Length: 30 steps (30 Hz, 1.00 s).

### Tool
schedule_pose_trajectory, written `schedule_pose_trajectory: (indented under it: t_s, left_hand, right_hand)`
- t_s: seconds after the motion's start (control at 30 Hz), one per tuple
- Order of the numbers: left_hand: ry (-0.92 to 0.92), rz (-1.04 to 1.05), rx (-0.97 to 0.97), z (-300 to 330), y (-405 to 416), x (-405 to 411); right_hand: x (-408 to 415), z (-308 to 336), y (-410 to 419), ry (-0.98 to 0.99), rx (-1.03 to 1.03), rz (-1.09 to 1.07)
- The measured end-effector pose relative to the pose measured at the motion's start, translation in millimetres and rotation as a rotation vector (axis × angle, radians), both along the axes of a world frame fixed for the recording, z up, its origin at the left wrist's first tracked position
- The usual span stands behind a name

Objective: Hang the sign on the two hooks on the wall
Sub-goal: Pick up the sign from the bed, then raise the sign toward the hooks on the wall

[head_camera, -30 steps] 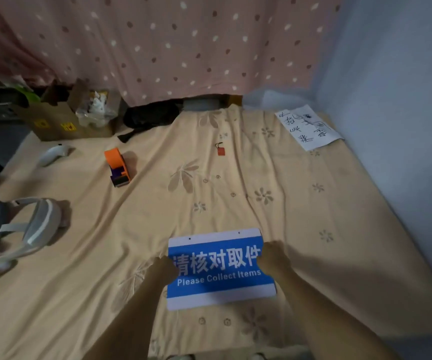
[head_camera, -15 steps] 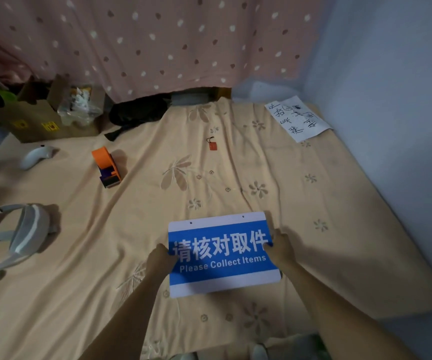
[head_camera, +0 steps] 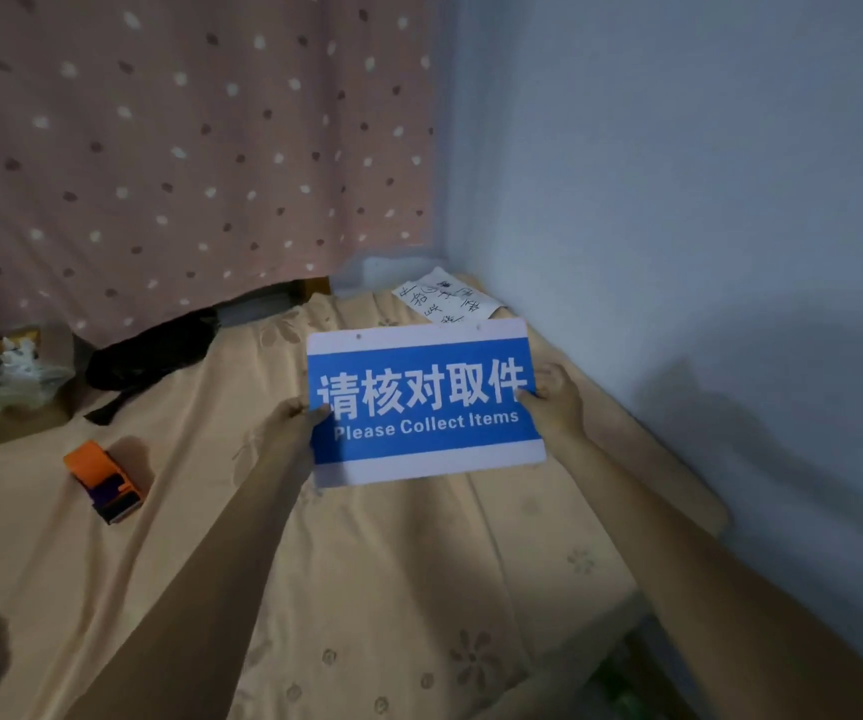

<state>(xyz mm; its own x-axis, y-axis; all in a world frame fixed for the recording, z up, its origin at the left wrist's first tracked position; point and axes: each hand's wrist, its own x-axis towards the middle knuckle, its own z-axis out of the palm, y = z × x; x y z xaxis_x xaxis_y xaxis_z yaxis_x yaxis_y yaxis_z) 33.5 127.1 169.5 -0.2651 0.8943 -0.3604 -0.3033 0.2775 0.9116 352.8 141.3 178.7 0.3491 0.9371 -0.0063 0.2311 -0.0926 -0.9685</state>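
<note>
A blue and white sign [head_camera: 421,402] reading "Please Collect Items" is held up in the air above the bed, facing me. Two small holes sit along its white top strip. My left hand [head_camera: 292,415] grips its left edge, thumb on the front. My right hand [head_camera: 554,394] grips its right edge the same way. The pale blue wall [head_camera: 705,200] stands to the right. No hooks show on the part of the wall in view.
The bed has a yellow flowered sheet [head_camera: 367,589]. On it lie an orange tape dispenser [head_camera: 105,483], a handwritten paper [head_camera: 445,298] near the corner and a black bag [head_camera: 151,350]. A pink dotted curtain [head_camera: 185,148] hangs behind; a cardboard box [head_camera: 8,376] sits at far left.
Both hands have lifted the sign off the sheet and carried it up and to the right, toward the wall. My view has turned right and upward.
</note>
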Motion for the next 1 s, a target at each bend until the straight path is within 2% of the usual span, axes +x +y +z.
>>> schedule_pose_trajectory:
  t_s: [0.27,0.43,0.7,1.0]
  left_hand:
    - [0.031,-0.142,0.188,119.4,20.1,98.4]
    - [0.007,-0.231,0.285,175.0,4.8,186.7]
    - [0.032,-0.369,0.362,218.7,-51.2,348.0]
    - [-0.024,-0.510,0.459,263.6,-140.9,533.7]
  right_hand:
    - [96.5,97.1,-43.2,0.056,0.207,-0.189]
    - [174.7,148.7,-90.9,0.008,0.308,-0.297]
    - [313.8,213.4,-208.9,-0.040,0.437,-0.447]
    - [442.6,271.0,-340.4,-0.060,0.589,-0.550]
